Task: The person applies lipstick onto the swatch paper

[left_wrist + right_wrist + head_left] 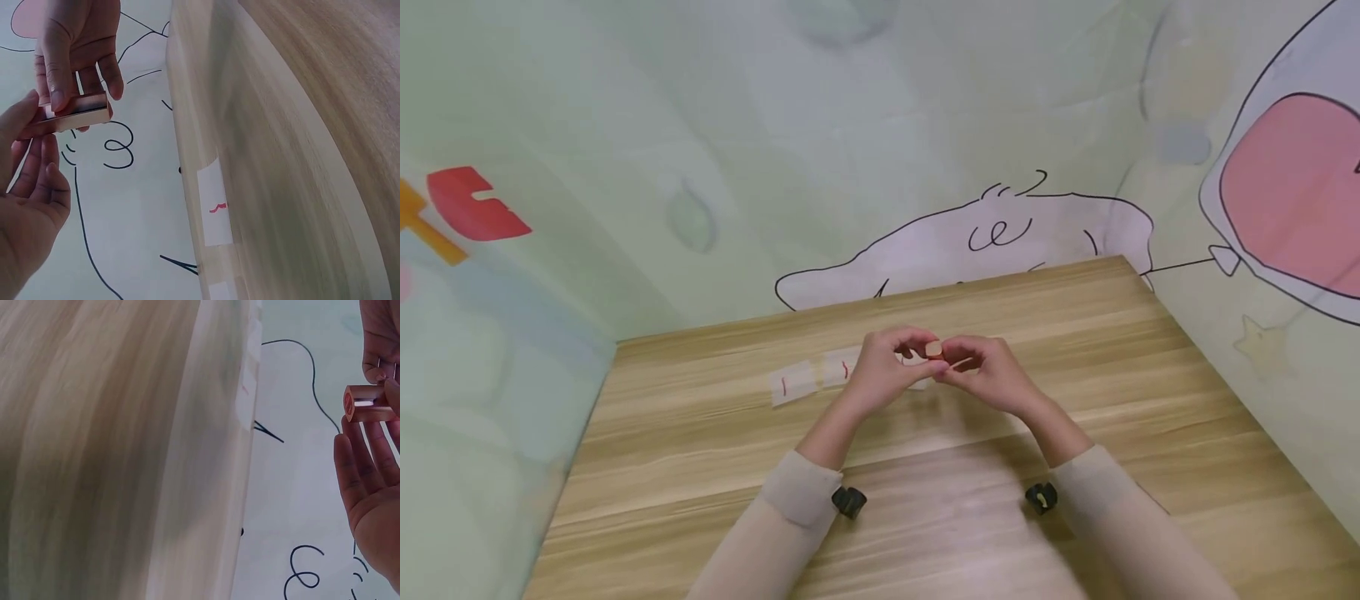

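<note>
Both hands meet over the table, at a small rose-gold tube that looks like a lipstick. My left hand pinches one end between thumb and fingers. From the other side my right hand holds it too, its thumb lying along the tube in the left wrist view. The tube appears there as a short bar with a shiny top and pale side. One end of the tube shows a reddish face in the right wrist view. Fingers cover part of its length.
White paper slips lie in a row on the wooden table. The left slip and middle slip carry red marks; another slip is partly hidden behind the hands. A cartoon-printed backdrop stands beyond the table's back edge.
</note>
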The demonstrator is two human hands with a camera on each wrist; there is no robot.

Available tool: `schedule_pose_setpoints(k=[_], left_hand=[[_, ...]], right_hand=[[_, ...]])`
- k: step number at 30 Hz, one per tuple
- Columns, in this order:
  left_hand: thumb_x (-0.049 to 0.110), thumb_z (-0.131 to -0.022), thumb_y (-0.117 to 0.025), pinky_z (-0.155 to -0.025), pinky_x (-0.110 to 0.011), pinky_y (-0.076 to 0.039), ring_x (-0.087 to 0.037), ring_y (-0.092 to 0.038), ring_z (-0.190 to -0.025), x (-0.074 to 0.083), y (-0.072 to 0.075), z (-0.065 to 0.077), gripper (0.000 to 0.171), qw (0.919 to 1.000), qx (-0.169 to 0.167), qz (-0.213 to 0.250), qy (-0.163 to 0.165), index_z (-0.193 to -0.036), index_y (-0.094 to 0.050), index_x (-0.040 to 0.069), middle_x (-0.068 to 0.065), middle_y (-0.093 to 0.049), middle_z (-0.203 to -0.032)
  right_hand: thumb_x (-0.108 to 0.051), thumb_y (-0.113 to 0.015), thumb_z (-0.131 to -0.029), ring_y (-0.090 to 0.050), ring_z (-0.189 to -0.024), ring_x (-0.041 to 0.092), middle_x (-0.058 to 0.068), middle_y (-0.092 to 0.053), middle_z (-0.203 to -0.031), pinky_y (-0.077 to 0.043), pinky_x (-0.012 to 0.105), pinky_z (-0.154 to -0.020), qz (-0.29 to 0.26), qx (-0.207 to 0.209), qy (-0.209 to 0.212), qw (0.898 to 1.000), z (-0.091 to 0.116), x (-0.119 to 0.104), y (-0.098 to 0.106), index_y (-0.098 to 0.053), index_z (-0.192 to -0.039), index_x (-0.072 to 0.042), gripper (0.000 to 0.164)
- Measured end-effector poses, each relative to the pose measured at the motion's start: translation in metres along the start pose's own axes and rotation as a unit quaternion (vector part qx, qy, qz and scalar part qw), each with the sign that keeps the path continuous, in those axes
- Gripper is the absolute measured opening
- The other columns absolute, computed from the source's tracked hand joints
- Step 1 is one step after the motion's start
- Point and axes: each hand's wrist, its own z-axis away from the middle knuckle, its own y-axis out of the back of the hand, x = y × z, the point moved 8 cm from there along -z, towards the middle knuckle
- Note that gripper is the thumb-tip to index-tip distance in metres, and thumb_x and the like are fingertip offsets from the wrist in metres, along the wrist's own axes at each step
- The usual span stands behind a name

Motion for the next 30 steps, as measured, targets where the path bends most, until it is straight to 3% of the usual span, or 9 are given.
schedule_pose_setpoints(k=[4, 15, 25, 30], left_hand=[[0.016, -0.081, -0.087, -0.079, -0.035, -0.054, -0.012, -0.063, -0.085, -0.003, -0.005, -0.005, 0.030, 1.0000, -0.002, -0.005, -0.006, -0.107, -0.076, 0.006, -0.002, -0.073, -0.091], [0.017, -0.081, -0.087, -0.078, -0.029, -0.052, -0.012, -0.064, -0.085, -0.009, -0.016, -0.019, 0.028, 0.9998, -0.008, -0.011, -0.011, -0.105, -0.077, 0.007, 0.000, -0.073, -0.093], [0.015, -0.081, -0.087, -0.078, -0.030, -0.054, -0.014, -0.063, -0.086, -0.025, -0.028, -0.026, 0.028, 0.9996, -0.010, -0.016, 0.019, -0.105, -0.077, 0.007, -0.001, -0.072, -0.094], [0.016, -0.081, -0.087, -0.078, -0.030, -0.053, -0.014, -0.064, -0.086, -0.031, -0.032, -0.029, 0.027, 0.9994, -0.016, -0.015, 0.027, -0.105, -0.077, 0.007, -0.001, -0.072, -0.095]], right_hand=[[-0.006, -0.080, -0.087, -0.072, -0.094, 0.024, 0.011, -0.076, -0.102, -0.060, 0.036, -0.080, 0.000, 0.002, -0.012, 1.000, 0.000, 0.008, 0.002, -0.075, -0.107, 0.000, 0.021], [-0.001, -0.080, -0.085, -0.072, -0.095, 0.027, 0.013, -0.075, -0.104, -0.060, 0.036, -0.080, 0.009, -0.006, -0.026, 1.000, -0.005, 0.016, 0.011, -0.074, -0.106, 0.001, 0.021], [-0.003, -0.080, -0.086, -0.072, -0.095, 0.028, 0.014, -0.075, -0.104, -0.060, 0.041, -0.082, 0.013, -0.016, -0.036, 0.999, -0.011, 0.034, 0.012, -0.075, -0.107, 0.001, 0.022], [-0.003, -0.079, -0.087, -0.072, -0.094, 0.026, 0.013, -0.075, -0.104, -0.060, 0.038, -0.082, 0.026, -0.025, -0.046, 0.998, -0.013, 0.042, 0.012, -0.075, -0.106, 0.000, 0.020]])
